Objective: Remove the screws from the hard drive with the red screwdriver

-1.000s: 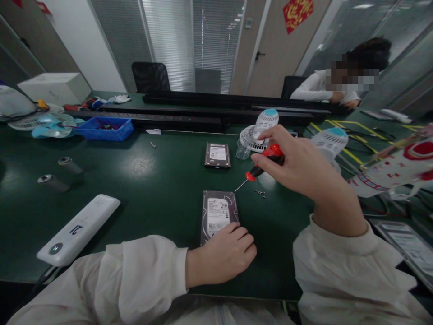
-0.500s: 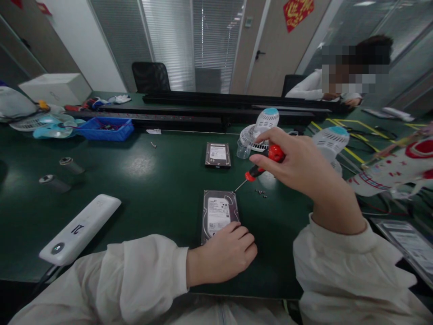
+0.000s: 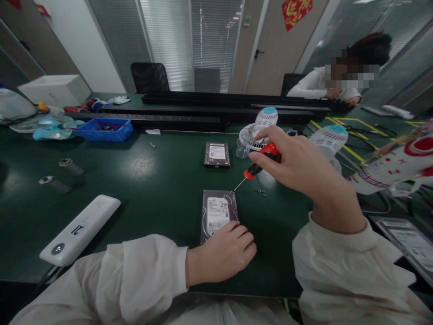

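Note:
A hard drive point(image 3: 218, 207) lies label up on the dark green table in front of me. Over its near right part lies my left hand point(image 3: 225, 255), fingers curled on the drive's edge and gripping it; the thumb is hidden. My right hand point(image 3: 294, 160) is closed round the handle of a red and black screwdriver point(image 3: 252, 170). The screwdriver slants down to the left, its tip at the drive's far right corner. Several small screws point(image 3: 260, 192) lie on the table right of the drive. Farther back sits a second hard drive point(image 3: 217, 154).
On the left are a white power bank point(image 3: 81, 229), two metal cylinders point(image 3: 56, 183) and a blue tray point(image 3: 106, 131) with small parts. White fans point(image 3: 265, 119) stand behind my right hand. A patterned white bag point(image 3: 399, 164) is at the right. A person point(image 3: 306, 85) sits across the table.
The screwdriver handle has turned in my right hand, with its tip staying at the drive's corner. My left hand stays on the drive.

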